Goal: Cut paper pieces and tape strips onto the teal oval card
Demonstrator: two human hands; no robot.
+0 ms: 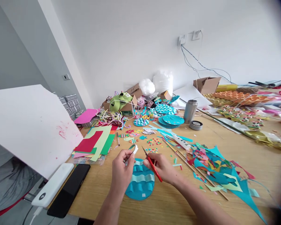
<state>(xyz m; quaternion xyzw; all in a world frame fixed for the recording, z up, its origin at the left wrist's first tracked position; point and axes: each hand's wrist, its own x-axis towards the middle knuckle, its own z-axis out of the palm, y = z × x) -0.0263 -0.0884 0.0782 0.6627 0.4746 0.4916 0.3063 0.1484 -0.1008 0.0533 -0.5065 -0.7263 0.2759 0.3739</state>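
My left hand (122, 165) pinches a small roll of white tape (135, 150), its loose end turned toward the right. In my right hand (165, 168) is a pair of red-handled scissors (155, 170), with the dark blades pointing up and left, near the tape but apart from it. Beneath both hands lies a round blue paper disc (140, 187) with wavy lighter strips across it. A small white square (143, 195) sits near its lower edge. My hands cover the disc's upper part.
Coloured paper sheets (91, 142), a black phone (70, 190) and a white power bank (53, 184) lie left. Paper fish (133, 141) and blue discs (170, 120) are ahead. Rightward are a glue tube (181, 142), wooden sticks (201, 175), paper scraps (215, 162) and a metal flask (190, 111).
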